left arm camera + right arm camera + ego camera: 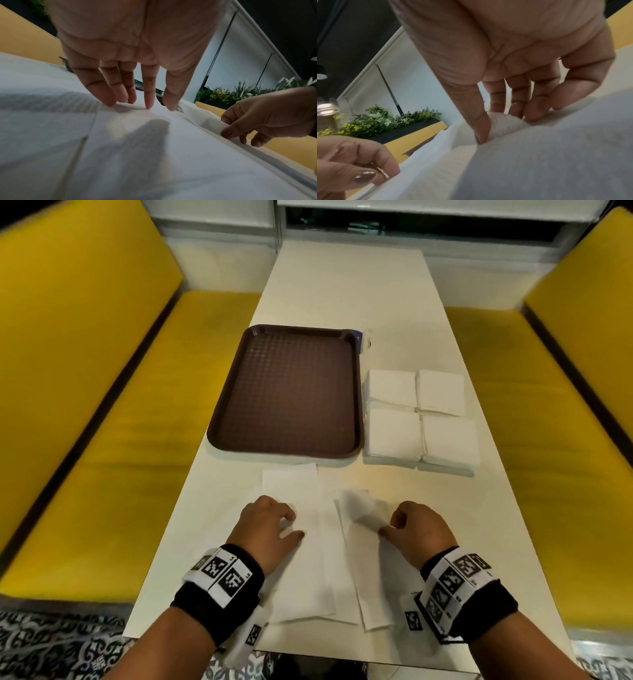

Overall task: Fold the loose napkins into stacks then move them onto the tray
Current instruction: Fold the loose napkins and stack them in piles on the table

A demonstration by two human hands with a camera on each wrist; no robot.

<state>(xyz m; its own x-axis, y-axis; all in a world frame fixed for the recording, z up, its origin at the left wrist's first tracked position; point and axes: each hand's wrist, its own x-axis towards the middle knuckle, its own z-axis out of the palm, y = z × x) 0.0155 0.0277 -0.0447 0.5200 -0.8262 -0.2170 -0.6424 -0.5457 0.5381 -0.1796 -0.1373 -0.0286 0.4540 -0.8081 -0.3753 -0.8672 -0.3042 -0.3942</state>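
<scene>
Left hand (270, 522) presses straight fingertips on flat embossed napkins (308, 559); right hand (419, 529) pinches a limp paper edge.

Both forearms were bare, no sleeves in the head view. The left hand (270, 525), low and left of centre, wore a broad black wristband (219, 594) carrying a white strip printed with square black-and-white coded markers. The right hand (419, 529), low and right of centre, wore a matching black wristband (479, 604) with more marker squares, another hanging off its inner edge. At the right wrist view's lower left, the left thumbnail (365, 176) showed glossy brownish polish.
</scene>
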